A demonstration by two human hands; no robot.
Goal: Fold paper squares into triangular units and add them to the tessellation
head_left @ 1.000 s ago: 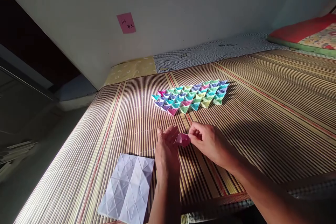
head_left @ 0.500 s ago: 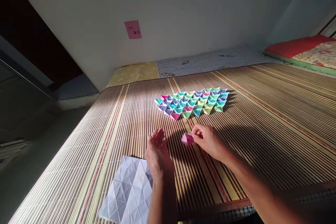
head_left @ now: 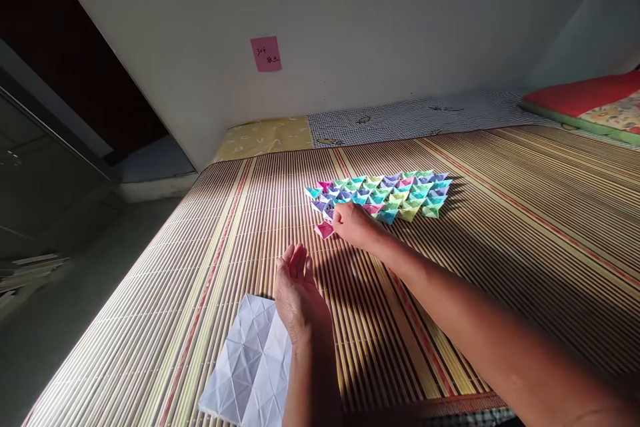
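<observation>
Near the left front corner of the group, my right hand (head_left: 356, 223) pinches a small pink folded-paper boat (head_left: 324, 231) by its right end. Several similar paper boats (head_left: 407, 197) in green, blue, purple, yellow and pink stand in close rows on the mat, some partly covered by that hand. My left hand (head_left: 299, 297) lies palm upward with its fingers loosely curled and apart, holding nothing. Beside its wrist is a creased white paper sheet (head_left: 245, 360) with a pattern of folded triangles, partly hidden by the forearm.
A slatted bamboo mat (head_left: 240, 233) with red stripes covers the bed-like surface. A pink note (head_left: 266, 54) with handwriting is stuck on the wall behind. Folded red and floral bedding (head_left: 575, 97) lies at the far right. To the left, the mat's edge drops to the floor.
My right hand has moved forward and left, carrying the pink paper boat to the front left corner of the group. My left hand stays nearly in place. The view has shifted slightly.
</observation>
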